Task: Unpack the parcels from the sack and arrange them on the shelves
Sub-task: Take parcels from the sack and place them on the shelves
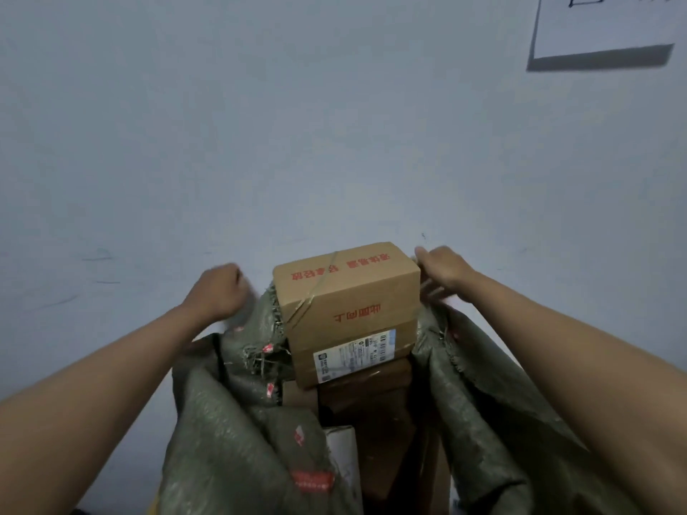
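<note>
A: Start at the left. What is the left hand (217,291) doing?

B: It is curled into a fist, apparently bunched on the frayed left edge of the green woven sack (238,421); that hand is blurred, so I say it with some doubt.

A: And just to the right of that grip?

B: A cardboard box (345,291) with red print and tape stands up out of the sack's open mouth. A shipping label (353,356) shows on its near face. Below it, deeper in the sack, lie darker brown parcels (371,395) and a white parcel (344,451).

A: Then the right hand (442,269)?

B: It sits at the box's upper right corner, fingers partly spread, thumb beside the cardboard; the fingers below seem to touch the sack's right edge. Whether it truly grips anything, I cannot tell.

A: Behind the hands?

B: A pale wall (260,124), with a white paper sheet (609,24) far upper right.
</note>
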